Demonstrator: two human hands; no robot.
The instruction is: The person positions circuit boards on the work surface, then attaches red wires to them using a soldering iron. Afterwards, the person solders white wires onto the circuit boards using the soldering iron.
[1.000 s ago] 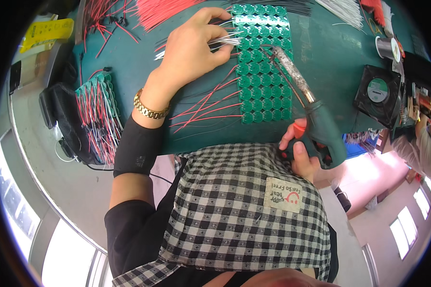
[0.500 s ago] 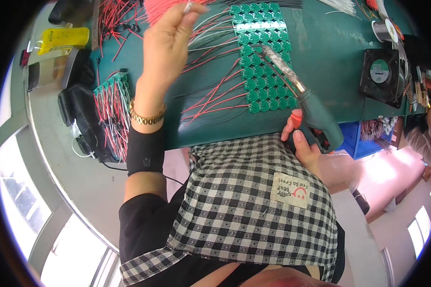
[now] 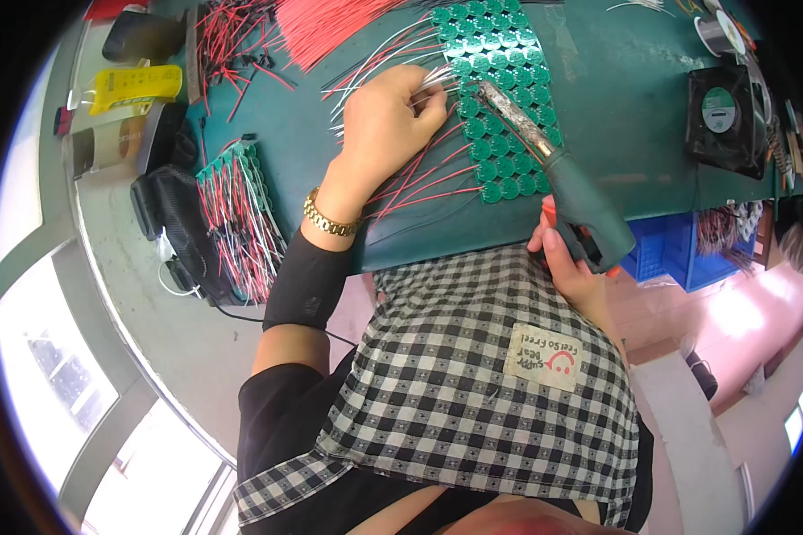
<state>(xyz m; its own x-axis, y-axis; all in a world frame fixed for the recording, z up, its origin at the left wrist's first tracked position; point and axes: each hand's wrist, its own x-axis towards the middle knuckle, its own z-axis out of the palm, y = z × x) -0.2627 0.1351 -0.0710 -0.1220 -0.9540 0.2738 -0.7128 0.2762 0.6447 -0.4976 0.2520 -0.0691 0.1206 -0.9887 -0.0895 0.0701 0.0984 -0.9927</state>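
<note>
A: Green surface [image 3: 651, 134] fills the top of the view, w/ a pale floor and bright windows off to its left. What's on it?

B: Landmark = the panel of round green circuit boards [image 3: 500, 98], mid-top. Red and white wires run from its left edge, fanning down-left across the mat.

A: Left hand [image 3: 385, 120]?

B: Just left of the panel, fingers pinched narrow on a thin white wire [image 3: 437, 85] whose end sits at the panel's left edge. Gold bracelet [image 3: 330, 214] on the wrist, black sleeve below it.

A: Right hand [image 3: 567, 259]?

B: Below-right of the panel, at the surface's near edge, wrapped around the dark green grip of a soldering iron [image 3: 562, 174]. Iron's metal tip [image 3: 489, 91] slants up-left and lies over the panel, close to the left fingertips. Can't tell if tip and wire actually touch.

A: Other stuff?

B: Bundle of loose red wires [image 3: 330, 27] up-left of the panel. Black square fan [image 3: 721, 120] well to the panel's right. Stack of wired boards [image 3: 236, 214] far left of the panel, past the surface's edge, beside a black bag [image 3: 174, 227]. Yellow packet [image 3: 138, 85] further up-left. Blue bin [image 3: 669, 254] below-right of the panel, under the surface. Checked apron [image 3: 473, 383] covers the lap below.
</note>
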